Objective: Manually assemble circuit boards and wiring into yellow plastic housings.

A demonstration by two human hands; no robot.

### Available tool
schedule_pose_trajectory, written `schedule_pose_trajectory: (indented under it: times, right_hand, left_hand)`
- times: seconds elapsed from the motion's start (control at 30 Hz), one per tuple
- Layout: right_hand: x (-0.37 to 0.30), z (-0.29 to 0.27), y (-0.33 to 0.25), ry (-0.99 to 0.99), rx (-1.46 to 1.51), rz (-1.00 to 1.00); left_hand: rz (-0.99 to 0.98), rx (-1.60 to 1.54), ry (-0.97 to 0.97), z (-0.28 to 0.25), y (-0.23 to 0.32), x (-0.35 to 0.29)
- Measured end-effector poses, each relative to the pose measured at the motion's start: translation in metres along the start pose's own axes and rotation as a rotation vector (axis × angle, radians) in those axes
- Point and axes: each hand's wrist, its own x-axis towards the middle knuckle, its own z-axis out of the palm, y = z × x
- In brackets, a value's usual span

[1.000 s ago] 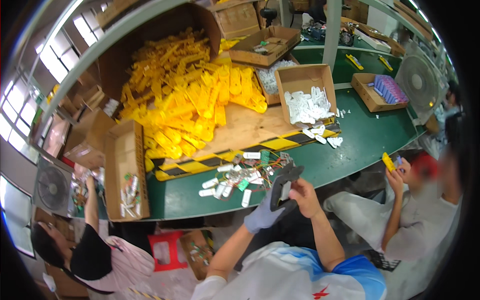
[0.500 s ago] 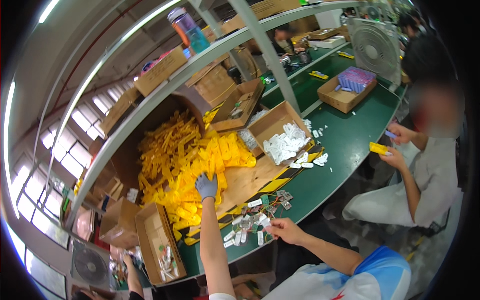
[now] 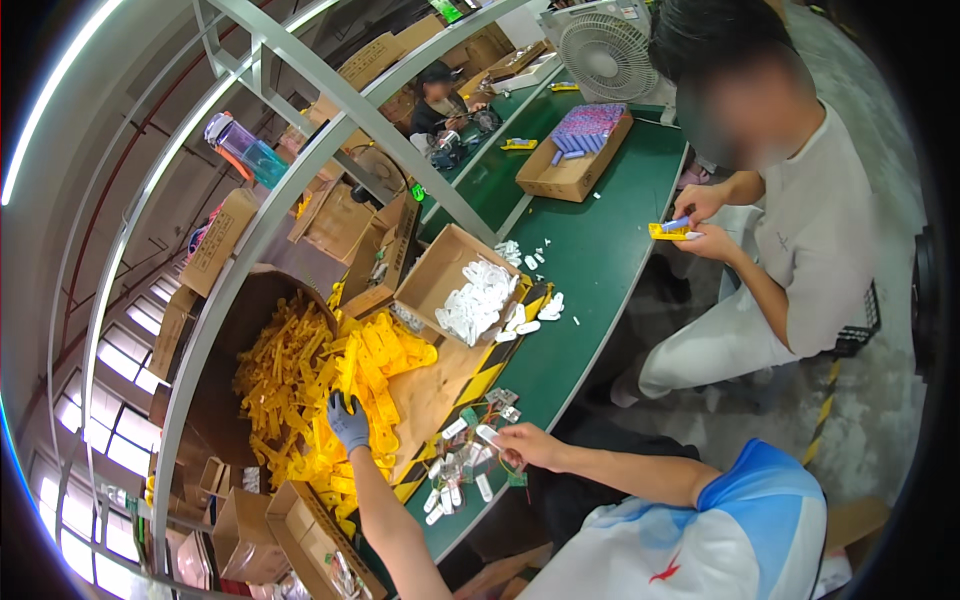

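you get bright, even light across the table, with a tube glaring at upper left and windows washed out below it. your view sinks to black at the rim, a rail bows, shade lies under the table, and a co-worker's head is blurred.

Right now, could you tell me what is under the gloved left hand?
Yellow plastic parts show around the left hand. Whatever lies directly beneath its palm is covered, so I cannot tell.

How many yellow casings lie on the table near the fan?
2: one yellow casing beside the purple-cylinder carton, another yellow casing farther back by the fan. Others may be hidden.
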Motion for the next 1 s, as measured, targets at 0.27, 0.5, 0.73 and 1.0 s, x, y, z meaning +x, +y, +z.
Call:
schedule_pose_trajectory:
  times: [0.27,0.5,0.73,1.0]
  right_hand:
    - [0.032,-0.002,0.007,0.076,-0.468,-0.449]
    - [-0.032,-0.026,-0.025,0.296,-0.846,-0.479]
    - [-0.032,-0.018,-0.042,0.035,-0.849,-0.479]
    - [0.001,-0.009,-0.041,0.053,-1.082,-0.453]
  left_hand:
    - [1.024,0.168,-0.222,-0.066,0.050,-0.057]
    - [1.318,0.314,-0.249,-0.099,0.117,-0.129]
    - [1.167,0.297,-0.374,-0.127,0.096,-0.140]
    - [1.858,1.395,0.059,-0.166,0.093,-0.144]
